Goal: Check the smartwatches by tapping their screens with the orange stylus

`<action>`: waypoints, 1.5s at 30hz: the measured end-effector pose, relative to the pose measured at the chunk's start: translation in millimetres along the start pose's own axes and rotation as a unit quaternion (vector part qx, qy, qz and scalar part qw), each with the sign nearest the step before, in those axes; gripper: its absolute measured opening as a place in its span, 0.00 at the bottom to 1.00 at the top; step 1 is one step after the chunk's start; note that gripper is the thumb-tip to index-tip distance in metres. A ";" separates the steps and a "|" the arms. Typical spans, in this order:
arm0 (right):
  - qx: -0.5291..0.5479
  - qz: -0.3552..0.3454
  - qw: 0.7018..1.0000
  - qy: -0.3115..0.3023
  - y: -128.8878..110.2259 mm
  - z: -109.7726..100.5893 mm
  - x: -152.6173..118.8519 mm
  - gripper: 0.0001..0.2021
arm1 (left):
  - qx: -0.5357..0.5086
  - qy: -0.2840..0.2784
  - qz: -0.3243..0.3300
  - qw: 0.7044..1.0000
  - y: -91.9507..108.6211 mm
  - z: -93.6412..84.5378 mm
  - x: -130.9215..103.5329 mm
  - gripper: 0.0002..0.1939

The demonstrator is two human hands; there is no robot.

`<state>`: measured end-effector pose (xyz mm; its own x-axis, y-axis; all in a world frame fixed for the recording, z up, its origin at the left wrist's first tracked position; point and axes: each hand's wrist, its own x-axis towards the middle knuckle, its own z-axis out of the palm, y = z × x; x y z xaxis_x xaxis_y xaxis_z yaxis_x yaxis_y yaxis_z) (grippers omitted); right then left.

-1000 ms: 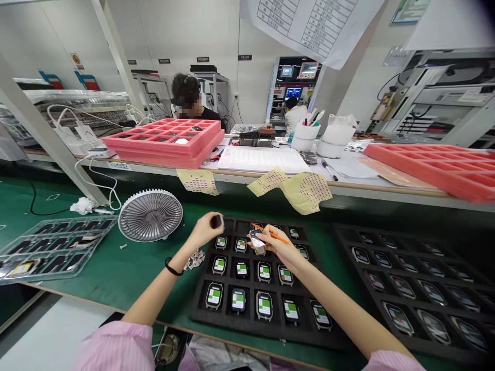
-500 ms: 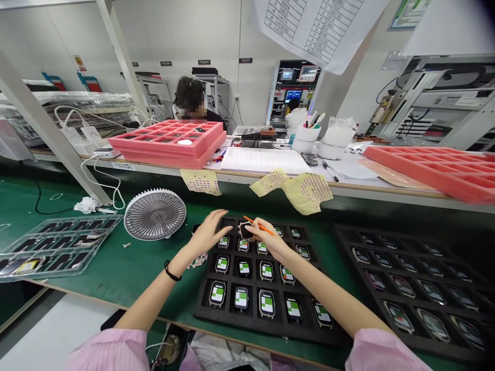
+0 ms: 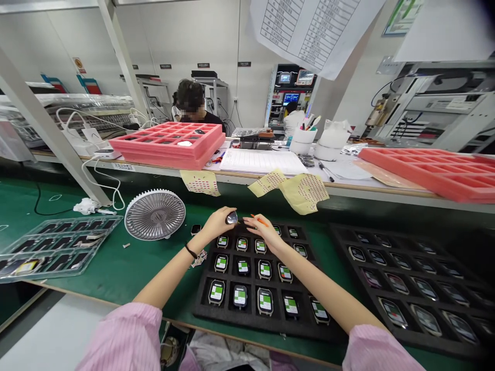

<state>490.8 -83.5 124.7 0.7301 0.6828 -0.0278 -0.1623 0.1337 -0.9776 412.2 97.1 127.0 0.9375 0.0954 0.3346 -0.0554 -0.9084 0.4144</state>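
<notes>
My left hand (image 3: 217,224) grips a small watch case (image 3: 231,218) by its edge, above the back of a black foam tray (image 3: 247,323). Close by on the right, my right hand (image 3: 263,232) holds an orange stick-like tool (image 3: 260,220), its fingers partly bent. Beneath both hands, the tray holds rows of watches with lit green and white screens, such as one at the front (image 3: 265,301). Another watch (image 3: 196,229) lies on the green mat left of the tray, near a small pile of scraps (image 3: 199,258).
A second black tray of watches (image 3: 395,282) lies at the right. To the left are a round fan (image 3: 155,214) and a clear plastic tray (image 3: 58,242). Pink foam trays (image 3: 166,154) stand on the raised shelf (image 3: 240,179). A person (image 3: 191,100) sits behind it.
The watch case has passed from my right hand to my left and is turned. My right hand has drawn slightly away, still with the orange tool.
</notes>
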 end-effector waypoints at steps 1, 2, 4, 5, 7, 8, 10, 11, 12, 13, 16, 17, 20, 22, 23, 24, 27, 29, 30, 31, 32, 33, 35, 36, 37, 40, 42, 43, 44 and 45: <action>-0.011 -0.009 1.000 0.006 -0.8 -5.6 -0.2 0.20 | 0.004 -0.004 -0.004 1.000 -8.0 2.3 2.1 0.26; -0.024 -0.017 0.999 0.013 -1.2 -11.7 -0.4 0.21 | 0.006 -0.014 -0.002 1.000 -15.8 5.5 2.8 0.25; -0.055 -0.035 0.997 0.030 -0.2 -25.3 -0.3 0.21 | 0.002 -0.048 0.014 0.999 -29.8 13.2 -0.3 0.23; -0.074 -0.045 0.995 0.041 1.0 -32.8 0.1 0.21 | 0.000 -0.066 0.022 0.998 -35.9 17.1 -3.6 0.21; -0.119 -0.061 0.989 0.062 4.1 -49.3 1.4 0.21 | -0.009 -0.106 0.029 0.994 -46.2 22.9 -11.7 0.20; -0.143 -0.067 0.985 0.071 5.6 -58.0 2.1 0.21 | -0.015 -0.127 0.031 0.991 -50.3 24.3 -15.7 0.20; -0.197 -0.077 0.974 0.087 7.4 -75.3 3.2 0.20 | -0.029 -0.167 0.036 0.985 -55.2 23.8 -21.5 0.21; -0.225 -0.080 0.966 0.094 7.5 -83.3 3.6 0.19 | -0.031 -0.180 0.040 0.982 -55.5 22.3 -22.8 0.22; -0.256 -0.081 0.958 0.100 7.1 -90.6 3.8 0.18 | -0.025 -0.184 0.045 0.982 -53.9 20.6 -23.0 0.22; -0.287 -0.080 0.948 0.107 6.3 -96.8 3.9 0.17 | -0.010 -0.175 0.050 0.983 -50.3 19.2 -21.9 0.22; -0.385 -0.063 0.912 0.128 4.0 -106.9 4.9 0.11 | 0.073 -0.112 0.059 0.989 -27.5 21.1 -11.6 0.19; -0.415 -0.052 0.899 0.133 4.0 -107.2 5.6 0.10 | 0.099 -0.097 0.063 0.988 -17.0 24.7 -6.4 0.18; -0.487 -0.015 0.862 0.137 7.4 -101.7 8.9 0.07 | 0.120 -0.100 0.079 0.985 15.0 43.5 11.1 0.16; -0.521 0.007 0.843 0.132 11.0 -96.2 12.0 0.07 | 0.133 -0.109 0.079 0.982 32.6 59.1 22.0 0.15; -0.534 0.016 0.835 0.130 12.6 -94.0 13.6 0.06 | 0.142 -0.111 0.073 0.981 39.6 66.4 26.6 0.15; -0.544 0.025 0.829 0.128 13.8 -92.6 15.4 0.06 | 0.152 -0.111 0.066 0.980 45.3 73.0 30.7 0.15; -0.557 0.045 0.820 0.124 14.5 -93.1 20.0 0.07 | 0.174 -0.108 0.040 0.978 55.3 86.9 40.2 0.16; -0.553 0.053 0.823 0.121 13.9 -95.4 22.1 0.08 | 0.179 -0.109 0.024 0.978 57.1 91.2 45.0 0.16; -0.548 0.054 0.826 0.118 13.8 -96.4 22.9 0.09 | 0.178 -0.111 0.018 0.978 56.9 92.2 47.0 0.16; -0.543 0.055 0.830 0.115 14.1 -96.8 23.6 0.09 | 0.175 -0.113 0.014 0.978 56.3 92.7 48.7 0.15; -0.537 0.054 0.834 0.111 14.8 -96.8 24.5 0.09 | 0.171 -0.115 0.011 0.978 55.4 92.6 50.0 0.15; -0.532 0.052 0.838 0.109 15.8 -96.2 25.4 0.09 | 0.166 -0.115 0.009 0.979 54.4 92.1 50.9 0.15; -0.524 0.045 0.844 0.107 18.8 -94.1 28.0 0.10 | 0.152 -0.113 0.005 0.982 52.6 90.2 51.0 0.14; -0.521 0.040 0.846 0.108 20.5 -93.0 29.5 0.10 | 0.143 -0.110 0.002 0.984 51.7 88.9 50.3 0.14; -0.519 0.036 0.847 0.109 22.3 -92.1 31.1 0.09 | 0.132 -0.108 -0.001 0.985 50.7 87.3 49.3 0.14; -0.505 0.023 0.856 0.108 27.6 -91.6 35.8 0.08 | 0.088 -0.108 -0.009 0.990 46.0 82.2 45.3 0.14; -0.487 0.013 0.867 0.104 30.6 -93.6 38.3 0.08 | 0.055 -0.112 -0.012 0.992 41.1 79.2 43.5 0.15; -0.473 0.008 0.875 0.103 31.8 -95.1 39.1 0.08 | 0.039 -0.116 -0.013 0.992 38.4 78.1 42.9 0.15; -0.457 0.003 0.883 0.104 32.7 -96.9 39.7 0.09 | 0.023 -0.119 -0.015 0.992 35.8 77.2 42.6 0.15; -0.439 -0.002 0.892 0.105 33.4 -98.8 40.1 0.09 | 0.006 -0.123 -0.018 0.992 33.5 76.6 42.4 0.15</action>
<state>580.2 -122.6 70.4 0.8528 0.5216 0.0270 0.3554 -0.5415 -0.7619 476.4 39.5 90.3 0.9943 0.0264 0.1031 -0.0184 -0.9115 0.4108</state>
